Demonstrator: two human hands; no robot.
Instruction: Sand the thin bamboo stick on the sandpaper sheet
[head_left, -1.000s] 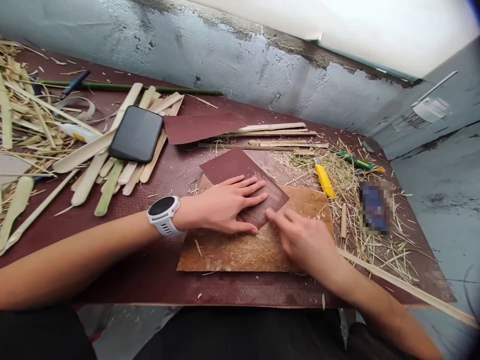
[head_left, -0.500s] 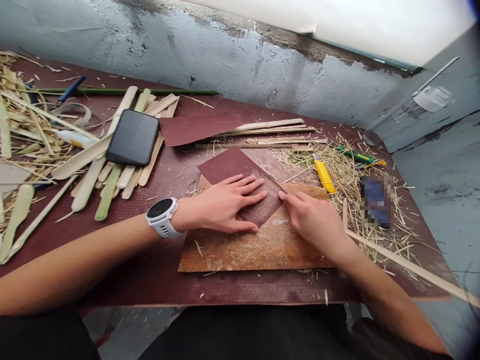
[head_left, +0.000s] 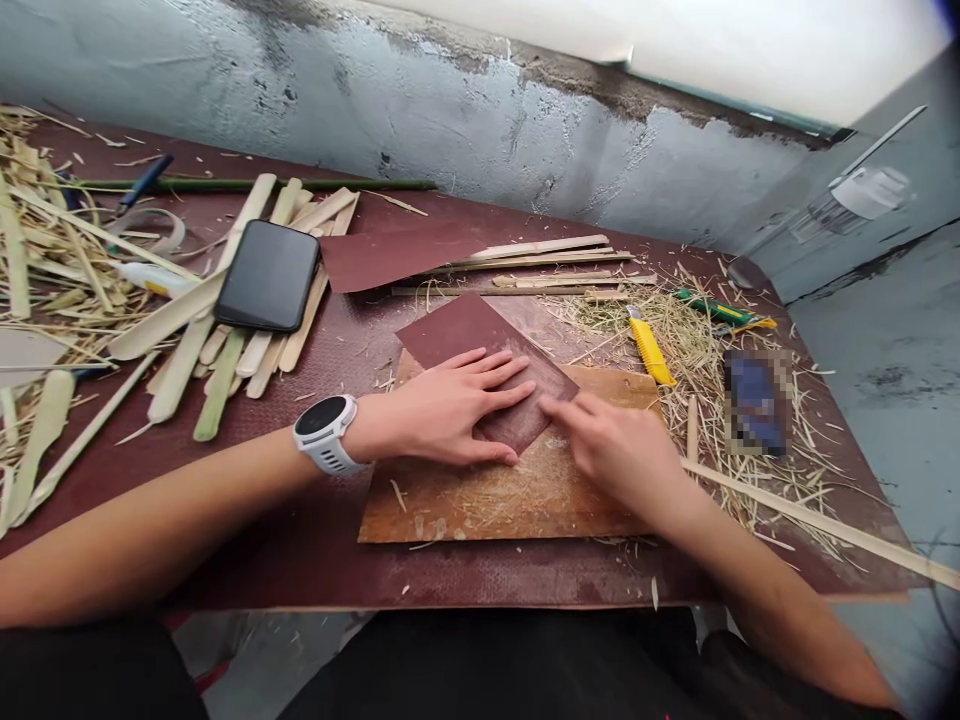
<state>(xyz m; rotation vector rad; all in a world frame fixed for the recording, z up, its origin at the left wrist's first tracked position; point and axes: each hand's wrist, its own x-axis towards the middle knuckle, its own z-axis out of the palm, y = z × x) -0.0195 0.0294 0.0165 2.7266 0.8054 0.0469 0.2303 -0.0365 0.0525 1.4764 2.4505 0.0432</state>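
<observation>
My left hand (head_left: 465,405), with a white watch (head_left: 326,432) on its wrist, lies flat with fingers spread on a sheet of brown-red sandpaper (head_left: 465,325). Under the sandpaper is a worn wooden board (head_left: 450,510) dusted with fine shavings. My right hand (head_left: 619,445) is closed, its fingertips resting at the sandpaper's right side. A long, thin bamboo strip (head_left: 802,517) runs from beneath this hand out past the forearm to the lower right. The hand hides the strip's near end.
A phone (head_left: 268,275) rests on several flat bamboo pieces (head_left: 180,370) at left. Another sandpaper sheet (head_left: 397,258) and thin strips (head_left: 547,246) lie behind. A yellow utility knife (head_left: 651,347) and a green one (head_left: 716,308) sit among shavings (head_left: 697,370). The wall (head_left: 450,130) bounds the back.
My right hand has shifted slightly left and down, its fingertips now farther in over the sandpaper, and the bamboo strip has shifted too. My left hand stays in place.
</observation>
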